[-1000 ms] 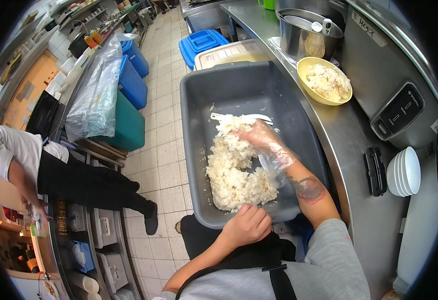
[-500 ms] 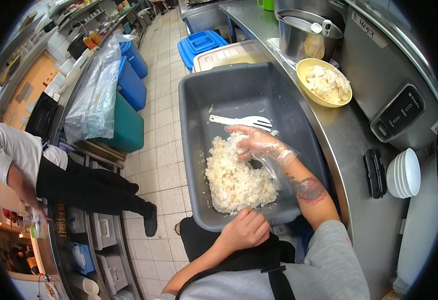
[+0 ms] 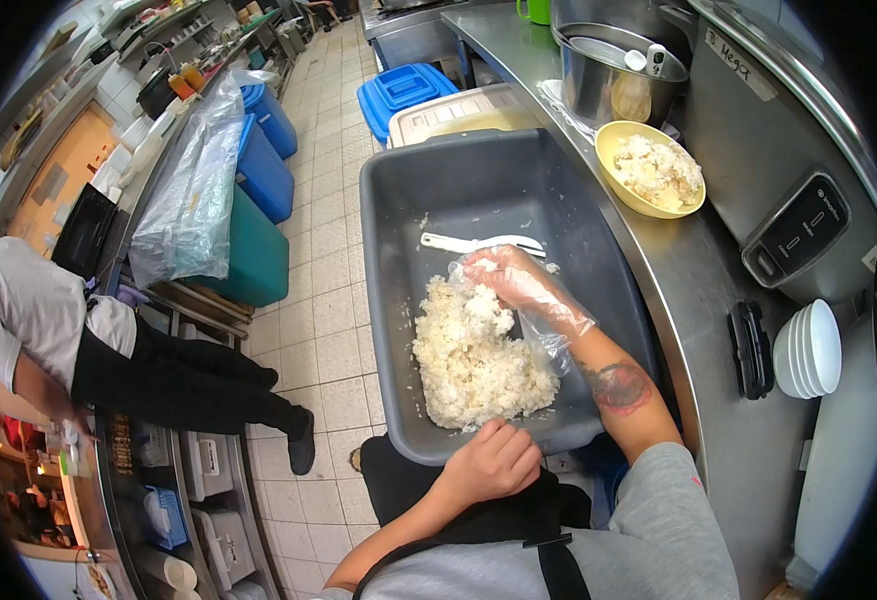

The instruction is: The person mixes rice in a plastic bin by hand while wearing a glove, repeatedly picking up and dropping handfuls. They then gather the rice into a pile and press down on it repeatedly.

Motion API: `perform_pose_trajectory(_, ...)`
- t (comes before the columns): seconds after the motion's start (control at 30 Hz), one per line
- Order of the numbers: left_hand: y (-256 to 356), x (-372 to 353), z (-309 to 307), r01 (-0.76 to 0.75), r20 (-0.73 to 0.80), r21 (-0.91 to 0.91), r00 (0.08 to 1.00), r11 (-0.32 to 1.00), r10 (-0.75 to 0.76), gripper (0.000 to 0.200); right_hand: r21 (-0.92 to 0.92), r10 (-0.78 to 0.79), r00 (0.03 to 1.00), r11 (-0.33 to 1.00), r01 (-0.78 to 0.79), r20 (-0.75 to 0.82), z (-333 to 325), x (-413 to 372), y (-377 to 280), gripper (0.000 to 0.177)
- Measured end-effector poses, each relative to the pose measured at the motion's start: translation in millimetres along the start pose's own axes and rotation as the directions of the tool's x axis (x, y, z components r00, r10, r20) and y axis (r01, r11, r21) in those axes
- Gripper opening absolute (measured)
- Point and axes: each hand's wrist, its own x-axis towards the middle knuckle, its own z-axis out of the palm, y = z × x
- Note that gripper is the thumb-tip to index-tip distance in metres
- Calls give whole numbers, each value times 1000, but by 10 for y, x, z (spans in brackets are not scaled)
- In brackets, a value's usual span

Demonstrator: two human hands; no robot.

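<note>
A grey plastic tub (image 3: 392,300) holds a heap of cooked white rice (image 3: 473,360). My right hand (image 3: 513,278), in a clear plastic glove, is at the far end of the heap with its fingers curled around some rice. Just beyond it lies a white slotted rice paddle (image 3: 448,242), its far end partly covered by the hand. My left hand (image 3: 493,462) is bare and closed over the near rim of the tub.
To the right, a steel counter (image 3: 648,270) carries a yellow bowl of rice (image 3: 658,207), a metal pot (image 3: 578,95), a large cooker (image 3: 768,150) and stacked white bowls (image 3: 808,345). Blue bins (image 3: 263,170) stand left of the aisle. A co-worker (image 3: 158,350) stands at the left counter.
My right hand has drawn its fingers together on the rice and shifted slightly toward the paddle, now covering more of it. My left hand stays on the rim.
</note>
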Motion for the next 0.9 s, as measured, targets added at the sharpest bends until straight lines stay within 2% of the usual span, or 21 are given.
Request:
perform_pose_trajectory(0.07,-3,11,-9,1,2,-1,1000,1000,-1,18,16,-52,998,999,51,23,11,-49,-34,30)
perform_pose_trajectory(0.1,-6,8,-12,2,5,3,1000,1000,-2,18,86,-45,998,995,40,54,28,-76,-49,34)
perform_pose_trajectory(0.17,-4,6,-12,4,13,11,1000,1000,-4,18,224,-35,992,975,8,118,39,-131,-63,42)
perform_pose_trajectory(0.2,-3,3,-9,4,11,12,1000,1000,-4,18,325,-24,967,944,-61,253,8,-129,-73,59)
perform_pose_trajectory(0.3,-3,1,-1,3,12,8,1000,1000,-3,18,335,-326,906,914,229,269,3,-149,66,66)
perform_pose_trajectory(0.33,-2,4,-6,3,16,5,1000,1000,-3,18,434,-309,876,891,131,369,-41,-117,60,75)
perform_pose_trajectory(0.43,-4,0,0,3,14,6,1000,1000,-3,18,281,-274,914,941,189,300,-109,-142,-108,84)
perform_pose_trajectory(0.47,-5,-3,3,3,11,8,1000,1000,-4,18,290,-255,942,939,186,221,-131,-203,-170,81)
perform_pose_trajectory(0.57,-4,3,-20,5,17,-4,1000,1000,-5,18,112,33,999,993,-36,31,-234,-260,-254,63)
perform_pose_trajectory(0.6,-4,3,-16,4,15,-3,1000,1000,-3,18,27,39,998,999,-37,-52,-251,-235,-88,49)
perform_pose_trajectory(0.63,-5,2,-11,2,14,-2,1000,1000,-2,18,-336,183,981,930,-150,66,-327,-157,-12,52)
perform_pose_trajectory(0.67,-8,3,-9,0,12,1,1000,1000,0,18,-662,353,928,726,-188,123,-396,-68,66,56)
perform_pose_trajectory(0.73,-9,10,-13,-2,13,-2,1000,1000,2,18,-764,379,836,641,72,397,-258,15,571,53)
perform_pose_trajectory(0.8,-14,11,-11,-3,9,1,1000,1000,3,18,-774,591,658,633,-20,466,115,-1,601,62)
perform_pose_trajectory(0.9,-7,-2,11,2,3,10,1000,1000,-2,19,-862,688,569,500,78,451,510,-24,450,72)
